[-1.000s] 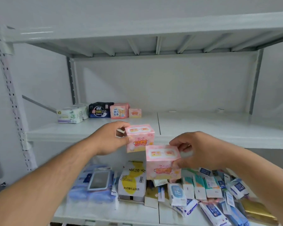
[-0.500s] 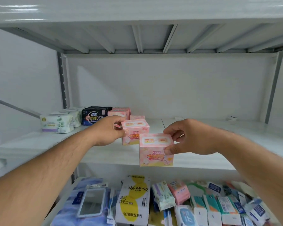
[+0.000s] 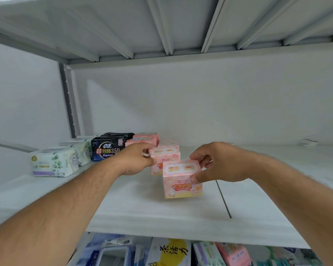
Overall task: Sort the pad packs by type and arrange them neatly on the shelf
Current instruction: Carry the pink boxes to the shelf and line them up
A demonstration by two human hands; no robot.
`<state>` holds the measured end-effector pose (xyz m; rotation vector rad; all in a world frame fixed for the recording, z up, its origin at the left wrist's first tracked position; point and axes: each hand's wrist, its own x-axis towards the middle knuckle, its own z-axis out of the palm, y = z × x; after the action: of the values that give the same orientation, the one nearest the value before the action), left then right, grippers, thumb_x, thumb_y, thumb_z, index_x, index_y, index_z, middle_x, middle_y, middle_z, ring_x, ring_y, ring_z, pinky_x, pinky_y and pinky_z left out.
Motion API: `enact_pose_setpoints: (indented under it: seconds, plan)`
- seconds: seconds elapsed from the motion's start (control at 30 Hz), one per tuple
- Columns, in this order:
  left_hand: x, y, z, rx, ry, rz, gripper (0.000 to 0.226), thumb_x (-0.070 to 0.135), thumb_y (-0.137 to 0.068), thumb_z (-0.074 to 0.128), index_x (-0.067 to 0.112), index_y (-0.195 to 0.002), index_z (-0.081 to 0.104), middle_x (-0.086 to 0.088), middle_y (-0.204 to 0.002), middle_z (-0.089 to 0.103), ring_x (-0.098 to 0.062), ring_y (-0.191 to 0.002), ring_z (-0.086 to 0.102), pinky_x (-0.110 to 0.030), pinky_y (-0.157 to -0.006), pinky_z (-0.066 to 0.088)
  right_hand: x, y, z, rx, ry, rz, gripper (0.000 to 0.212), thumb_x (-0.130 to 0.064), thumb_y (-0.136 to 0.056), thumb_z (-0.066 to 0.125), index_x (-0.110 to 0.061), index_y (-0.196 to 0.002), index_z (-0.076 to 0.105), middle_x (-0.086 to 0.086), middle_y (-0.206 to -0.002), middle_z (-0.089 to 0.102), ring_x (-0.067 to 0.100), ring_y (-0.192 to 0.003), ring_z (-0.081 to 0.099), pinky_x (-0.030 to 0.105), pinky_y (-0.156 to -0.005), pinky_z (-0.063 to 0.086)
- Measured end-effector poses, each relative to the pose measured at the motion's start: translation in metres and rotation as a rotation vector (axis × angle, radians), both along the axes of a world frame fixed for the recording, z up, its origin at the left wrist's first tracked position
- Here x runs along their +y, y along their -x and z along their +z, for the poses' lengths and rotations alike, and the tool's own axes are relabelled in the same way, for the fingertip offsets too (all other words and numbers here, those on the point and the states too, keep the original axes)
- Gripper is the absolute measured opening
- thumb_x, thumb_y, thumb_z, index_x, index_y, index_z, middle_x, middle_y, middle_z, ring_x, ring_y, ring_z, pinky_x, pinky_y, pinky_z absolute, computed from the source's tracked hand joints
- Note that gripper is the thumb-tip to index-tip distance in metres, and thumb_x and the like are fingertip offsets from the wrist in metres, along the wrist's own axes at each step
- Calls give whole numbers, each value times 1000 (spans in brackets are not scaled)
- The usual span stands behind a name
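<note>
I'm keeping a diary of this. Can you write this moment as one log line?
left hand: holds pink box | right hand: holds pink box | place: over shelf | rows: white, dark, pink packs at left

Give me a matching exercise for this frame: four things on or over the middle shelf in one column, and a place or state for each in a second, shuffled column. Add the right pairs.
Column 1
1. dark blue pack
2. white leafy pack
3. nearer pink box
4. farther pink box

Column 2
A. held by the left hand
B. farthest left in the row on the shelf
C. held by the right hand
D. between the white packs and the pink packs

Pairs: 1-D, 2-B, 3-C, 4-A
</note>
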<state>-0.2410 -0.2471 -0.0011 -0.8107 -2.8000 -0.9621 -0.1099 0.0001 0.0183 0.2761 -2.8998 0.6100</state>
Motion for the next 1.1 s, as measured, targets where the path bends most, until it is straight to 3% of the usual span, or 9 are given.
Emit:
enact_pose_setpoints:
  seconds: [0.1, 0.23, 0.33, 0.43, 0.57, 0.7, 0.83, 0.97, 1.1]
  plan:
    - [6, 32, -2, -17, -1, -32, 29, 27, -88, 69, 32, -116, 64, 14, -116, 65, -10, -103, 64, -28, -94, 48, 0, 25, 1, -20, 15, -44, 73, -54, -67, 87, -28, -131, 61, -19, -109, 65, -2, -100, 64, 25, -96, 53]
    - [13, 66, -6, -44, 27, -80, 37, 26, -88, 68, 23, -125, 61, 10, -112, 66, -9, -98, 64, -19, -73, 43, 1, 53, -1, -42, 30, -93, 75, -51, -68, 89, -25, -132, 61, -18, -109, 65, -1, -100, 64, 26, -95, 53]
    - [18, 86, -12, -42, 33, -87, 36, 27, -88, 68, 20, -123, 61, 10, -104, 67, -8, -90, 63, -17, -67, 39, 3, 68, -2, -55, 46, -120, 73, -50, -69, 88, -27, -133, 60, -19, -106, 64, -5, -98, 63, 15, -86, 51]
    - [20, 101, -17, -63, 43, -77, 42, 31, -88, 69, 24, -128, 60, 11, -106, 68, -8, -97, 63, -19, -76, 41, 3, 80, -2, -71, 43, -146, 70, -50, -71, 87, -30, -132, 60, -21, -103, 61, -7, -95, 61, 10, -76, 45]
    - [21, 115, -23, -67, 65, -65, 52, 42, -86, 67, 23, -132, 56, 8, -120, 66, -11, -108, 62, -25, -93, 45, 4, 96, -7, -92, 98, -144, 72, -47, -70, 88, -26, -133, 60, -20, -105, 62, -4, -96, 63, 12, -79, 46]
    - [22, 116, -34, -53, 14, -67, 47, 30, -93, 63, 22, -139, 53, 9, -130, 62, -10, -115, 59, -31, -106, 44, 5, 106, -15, -109, 145, -131, 71, -44, -70, 89, -24, -132, 60, -17, -106, 63, -2, -96, 64, 15, -84, 49]
    - [23, 109, -42, -18, -53, -44, 49, 28, -96, 62, 24, -142, 49, 4, -123, 60, -14, -102, 62, -31, -98, 50, 6, 116, -25, -95, 201, -120, 69, -42, -70, 90, -21, -130, 62, -14, -106, 66, -1, -94, 66, 14, -83, 50]
    - [25, 104, -47, -31, -190, -64, 40, 20, -98, 58, 25, -138, 55, 9, -102, 65, -16, -75, 66, -35, -78, 57, 1, 125, -34, -37, 263, -117, 61, -42, -70, 90, -23, -123, 65, -13, -106, 68, 0, -92, 67, 12, -78, 49]
    - [24, 105, -49, -36, -170, -92, 50, -2, -97, 44, 33, -131, 58, 13, -106, 67, -15, -88, 66, -30, -82, 56, -3, 130, -44, 20, 328, -127, 45, -42, -72, 88, -29, -112, 69, -14, -103, 71, -1, -87, 69, 24, -85, 57]
